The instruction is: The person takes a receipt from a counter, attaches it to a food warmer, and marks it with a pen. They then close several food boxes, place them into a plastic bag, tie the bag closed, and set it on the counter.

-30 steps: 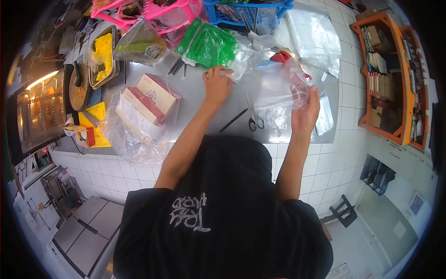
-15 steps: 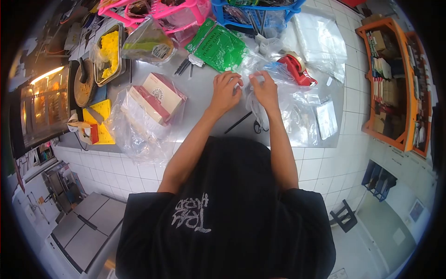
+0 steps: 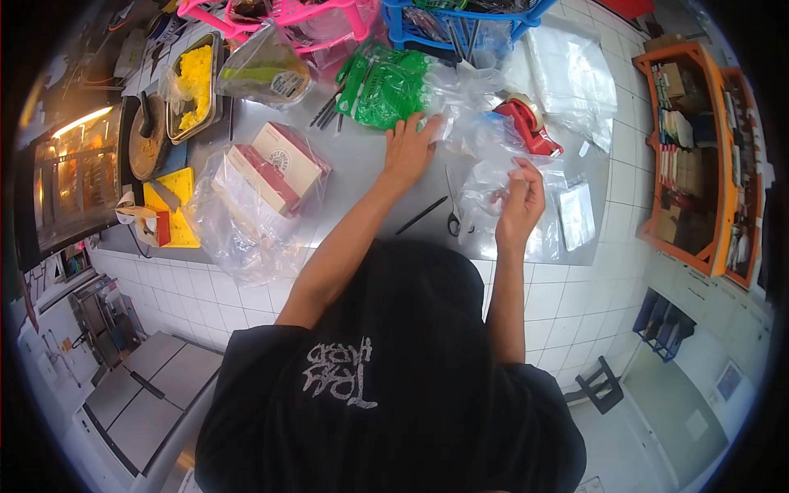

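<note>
My left hand (image 3: 409, 152) reaches over the lower edge of the green pack of disposable plastic gloves (image 3: 385, 86), its fingers apart and touching the pack and the crumpled clear plastic (image 3: 448, 107) beside it. Further right, my right hand (image 3: 521, 201) is raised with its fingers closed on a thin clear plastic piece (image 3: 493, 177), whose outline blends with the plastic behind it. Between my forearms, a black pen-like stick (image 3: 422, 215) and scissors (image 3: 454, 223) lie on the metal table (image 3: 353, 177).
A boxed item in clear plastic (image 3: 283, 164) lies left. The red tape dispenser (image 3: 530, 127) and a flat silvery packet (image 3: 577, 215) are right. Pink (image 3: 353, 20) and blue baskets (image 3: 493, 26) stand behind. At far left are a yellow-food tray (image 3: 215, 107) and yellow board (image 3: 182, 226).
My hands have moved apart, the right one rightward and nearer my body with clear plastic. The green pack has crumpled and shifted slightly. More of the scissors shows.
</note>
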Demonstrator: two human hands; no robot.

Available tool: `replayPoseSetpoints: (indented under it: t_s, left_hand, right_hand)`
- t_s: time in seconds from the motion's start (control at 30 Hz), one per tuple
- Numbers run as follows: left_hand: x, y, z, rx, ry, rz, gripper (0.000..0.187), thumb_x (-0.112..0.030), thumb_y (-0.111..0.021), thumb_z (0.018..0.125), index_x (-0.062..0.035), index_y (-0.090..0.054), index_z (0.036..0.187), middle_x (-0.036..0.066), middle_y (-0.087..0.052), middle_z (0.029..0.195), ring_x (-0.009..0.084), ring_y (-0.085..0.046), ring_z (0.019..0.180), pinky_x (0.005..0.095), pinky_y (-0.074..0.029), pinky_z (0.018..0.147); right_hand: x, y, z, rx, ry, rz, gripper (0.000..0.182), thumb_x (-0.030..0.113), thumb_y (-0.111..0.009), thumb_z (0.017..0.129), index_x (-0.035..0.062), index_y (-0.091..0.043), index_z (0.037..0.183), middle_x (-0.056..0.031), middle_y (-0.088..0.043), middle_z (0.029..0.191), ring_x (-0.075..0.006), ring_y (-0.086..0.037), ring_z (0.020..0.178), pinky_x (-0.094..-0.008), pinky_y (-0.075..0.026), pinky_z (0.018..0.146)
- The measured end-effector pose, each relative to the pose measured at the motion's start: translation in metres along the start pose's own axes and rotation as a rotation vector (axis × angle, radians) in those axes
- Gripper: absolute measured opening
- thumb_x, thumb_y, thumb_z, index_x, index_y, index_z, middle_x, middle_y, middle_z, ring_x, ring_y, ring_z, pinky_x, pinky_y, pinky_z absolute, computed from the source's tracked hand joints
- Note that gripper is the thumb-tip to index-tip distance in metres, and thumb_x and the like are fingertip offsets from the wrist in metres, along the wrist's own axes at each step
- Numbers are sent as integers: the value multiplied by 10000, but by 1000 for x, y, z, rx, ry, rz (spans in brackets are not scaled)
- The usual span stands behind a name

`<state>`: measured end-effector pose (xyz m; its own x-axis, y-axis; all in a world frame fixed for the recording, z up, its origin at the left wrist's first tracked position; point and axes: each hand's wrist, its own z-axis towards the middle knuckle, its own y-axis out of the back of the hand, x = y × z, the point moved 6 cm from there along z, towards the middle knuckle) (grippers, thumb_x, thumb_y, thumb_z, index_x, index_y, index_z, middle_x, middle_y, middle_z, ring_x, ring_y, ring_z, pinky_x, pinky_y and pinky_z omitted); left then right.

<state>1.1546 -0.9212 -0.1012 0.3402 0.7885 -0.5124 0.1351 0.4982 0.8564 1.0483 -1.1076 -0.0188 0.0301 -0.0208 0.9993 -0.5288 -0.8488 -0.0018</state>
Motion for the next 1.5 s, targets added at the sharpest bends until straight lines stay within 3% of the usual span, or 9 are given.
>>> replayPoseSetpoints:
  t_s: [0.23, 0.4, 0.57, 0.7, 0.77, 0.87, 0.93, 1.17, 1.5]
  left_hand:
    - [27, 1, 3, -56, 101, 163, 564, -88, -701, 765, -219, -566, 1296, 125, -455, 1407, 337, -482, 1154, 492, -388, 919]
    - [32, 6, -2, -2, 125, 61, 654, -46, -670, 750, -207, -507, 1363, 119, -428, 1445, 355, -450, 1221, 528, -370, 963]
    - [33, 8, -8, -4, 158, -70, 706, 8, -610, 744, -172, -461, 1410, 116, -445, 1449, 373, -423, 1269, 554, -345, 1015]
    - [33, 16, -7, -12, 167, -144, 691, 2, -582, 762, -155, -448, 1421, 124, -475, 1429, 376, -417, 1283, 573, -326, 1034]
    - [33, 18, -8, -20, 172, -182, 672, -7, -564, 777, -153, -448, 1422, 125, -485, 1420, 377, -416, 1286, 576, -324, 1037]
    - [35, 25, -8, -73, 177, -188, 605, -116, -584, 816, -142, -464, 1408, 122, -504, 1402, 373, -417, 1292, 579, -337, 1024]
    - [37, 26, -7, -45, 277, -168, 619, -281, -642, 821, -122, -478, 1397, 128, -511, 1394, 367, -418, 1294, 593, -348, 1002]
    - [42, 10, 4, -128, 323, 100, 684, -413, -723, 777, -94, -525, 1349, 156, -512, 1340, 391, -427, 1243, 594, -362, 930]
    - [38, 17, 11, -118, 206, 79, 659, -128, -715, 761, -130, -500, 1384, 134, -473, 1405, 392, -362, 1336, 619, -297, 1027]
  right_hand:
    - [43, 30, -15, -226, 81, 224, 90, 132, -494, 965, 65, -500, 906, -200, -631, 1163, -138, -545, 640, -252, -498, 476]
    - [74, 57, -5, -225, -20, 152, 81, 132, -448, 920, 81, -462, 860, -55, -543, 610, -106, -516, 578, -258, -400, 477]
    - [44, 46, 16, -111, -161, 84, 108, 201, -499, 950, 127, -523, 876, -3, -507, 603, -80, -469, 530, -231, -328, 449]
    - [-20, -19, 28, 426, -360, -415, 262, 372, -579, 977, 121, -613, 1045, 27, -529, 612, -102, -474, 477, -257, -349, 435]
    - [-64, -55, 35, 382, -451, -484, 282, 351, -610, 954, 95, -615, 1074, -45, -586, 646, -150, -535, 495, -314, -406, 458]
    - [-143, -85, 65, 185, -214, -454, 304, 343, -634, 932, 86, -624, 1094, -124, -616, 682, -208, -576, 521, -371, -460, 527]
    - [-150, -102, 72, 201, -378, -222, 270, 307, -609, 941, 63, -618, 1057, -168, -595, 684, -237, -588, 544, -402, -481, 600]
    - [-37, -79, 40, 184, 25, -468, 168, 200, -556, 985, 34, -582, 996, -106, -535, 584, -179, -503, 507, -348, -405, 531]
    - [46, 17, -3, -2, -22, -256, 183, 202, -549, 1025, 23, -577, 1004, 48, -497, 653, -15, -358, 566, -220, -260, 498]
